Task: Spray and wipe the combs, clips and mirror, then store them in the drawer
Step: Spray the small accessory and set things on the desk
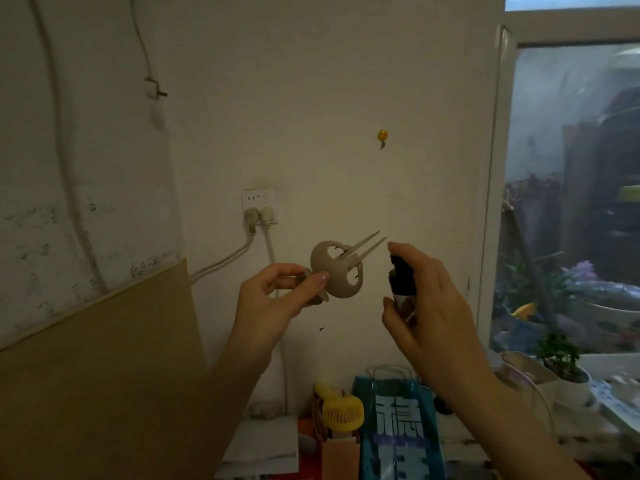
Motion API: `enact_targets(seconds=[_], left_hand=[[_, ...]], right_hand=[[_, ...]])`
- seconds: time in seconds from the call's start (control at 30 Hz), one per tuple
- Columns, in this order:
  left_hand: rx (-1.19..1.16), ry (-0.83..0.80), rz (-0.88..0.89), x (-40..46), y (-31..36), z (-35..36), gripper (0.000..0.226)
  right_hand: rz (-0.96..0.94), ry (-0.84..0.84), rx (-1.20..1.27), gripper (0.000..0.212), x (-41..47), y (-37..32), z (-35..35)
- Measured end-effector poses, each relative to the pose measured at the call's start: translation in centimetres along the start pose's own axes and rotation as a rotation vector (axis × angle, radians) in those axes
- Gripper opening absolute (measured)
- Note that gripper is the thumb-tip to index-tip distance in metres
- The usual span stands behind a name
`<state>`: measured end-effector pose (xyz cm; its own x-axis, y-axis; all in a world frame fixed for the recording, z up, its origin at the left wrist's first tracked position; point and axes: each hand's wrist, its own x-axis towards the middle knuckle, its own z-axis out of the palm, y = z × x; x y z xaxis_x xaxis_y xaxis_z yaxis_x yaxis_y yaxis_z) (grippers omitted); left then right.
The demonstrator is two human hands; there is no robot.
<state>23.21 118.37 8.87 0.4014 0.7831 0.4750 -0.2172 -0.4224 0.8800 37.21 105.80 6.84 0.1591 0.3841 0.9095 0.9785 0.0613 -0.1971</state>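
Here, at far left, a smooth tan board (93, 368) leans against a scuffed, pale plaster wall (311, 81). Right of it sits a white wall socket (260, 204) with two rounded plugs, their cables trailing downward. Next, raised in mid-air before the wall, the left hand (273, 296) pinches the hinge end of a beige claw clip (341, 273) between thumb and curled fingers. The clip is matte plastic with rounded, cut-out shells and long thin prongs pointing up and right. Just beside it, apart, the right hand (426, 296) wraps a small spray bottle (402, 289), dark at the top, clear below, with the forefinger lying on its cap, facing the clip. Below, a ribbed yellow handheld fan (341, 408) and a glossy teal gift bag (401, 431) stand on the cluttered worktop. At far right, a small green plant in a white pot (568, 372) sits by a hazy window (571, 185).
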Motion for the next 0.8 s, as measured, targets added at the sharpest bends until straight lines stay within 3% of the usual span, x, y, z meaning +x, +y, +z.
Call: enact_targets(seconds=[0.23,0.43,0.8], left_hand=[[0.019,-0.001,0.019,-0.3,0.0,0.5,0.027],[0.02,0.004,0.015,-0.5,-0.5,0.4,0.029],[-0.007,-0.009,0.002,-0.2,-1.3,-0.3,0.027]], right_hand=[[0.015,-0.035,-0.022,0.073,0.2,-0.8,0.0],[0.042,-0.055,0.025,0.058,0.0,-1.1,0.4],[0.052,-0.059,0.043,0.051,-0.3,-0.8,1.1]])
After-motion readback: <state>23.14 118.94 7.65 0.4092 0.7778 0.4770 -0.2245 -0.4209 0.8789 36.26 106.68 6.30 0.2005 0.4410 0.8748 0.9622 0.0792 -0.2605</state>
